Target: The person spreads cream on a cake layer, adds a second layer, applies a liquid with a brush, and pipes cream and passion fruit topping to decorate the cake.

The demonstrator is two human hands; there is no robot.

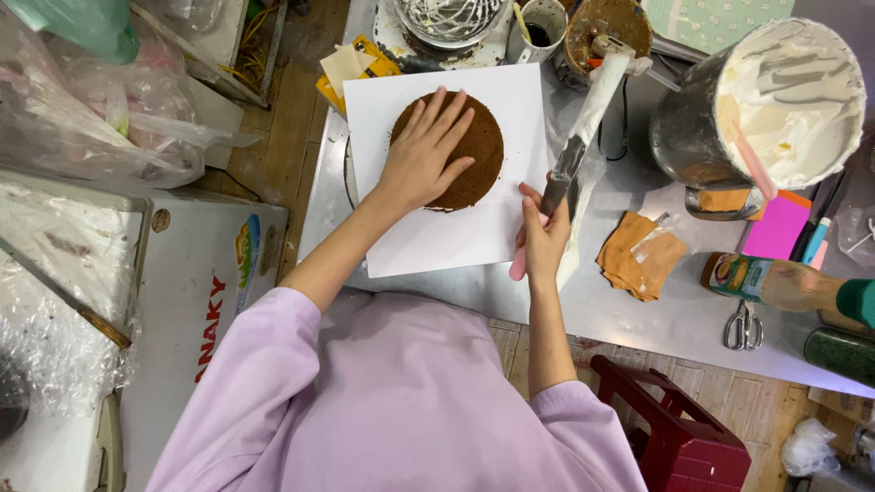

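Lilac sleeves reach out to a steel surface [638, 310]. Left hand [424, 155] lies flat, fingers spread, on a round brown cake layer [478, 150] centred on white card [437, 237]; right hand [544, 239] is closed around a pink-handled palette knife [558, 187], blade raised. Judged: steadying before icing; cream next.

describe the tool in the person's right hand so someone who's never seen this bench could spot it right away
Start at the steel worktable and find the white square sheet carrying the round brown cake layer under the left hand. Just off the sheet's right edge, the right hand grips a palette knife. Unlike the scissors nearby, it has a pink handle and a long flat blade smeared with white cream.
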